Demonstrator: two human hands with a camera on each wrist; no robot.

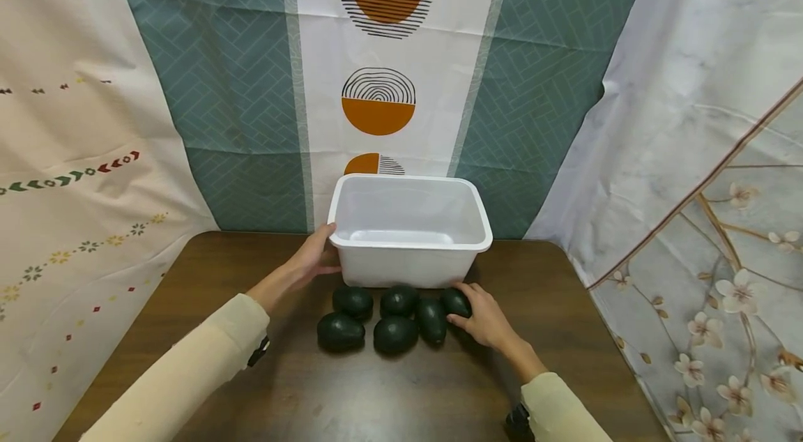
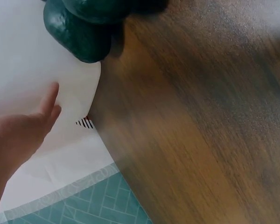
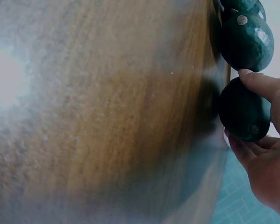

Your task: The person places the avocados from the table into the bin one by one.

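Observation:
A white plastic tub (image 1: 410, 265) stands at the back of the table. My left hand (image 1: 311, 255) rests against its left side near the rim, and in the left wrist view the fingers (image 2: 49, 105) lie fairly straight along the white wall. Several dark green avocados (image 1: 395, 335) lie grouped on the table right in front of the tub. My right hand (image 1: 486, 316) grips the rightmost avocado (image 1: 456, 302) between thumb and fingers, as the right wrist view shows closely on that avocado (image 3: 245, 109). Just beside it lies a long avocado (image 1: 431, 321).
The brown wooden table (image 1: 351, 400) reaches back to a hanging cloth (image 1: 245, 114) in teal and white, close behind the tub. Patterned cloths also hang at the left (image 1: 81, 219) and the right (image 1: 690, 254).

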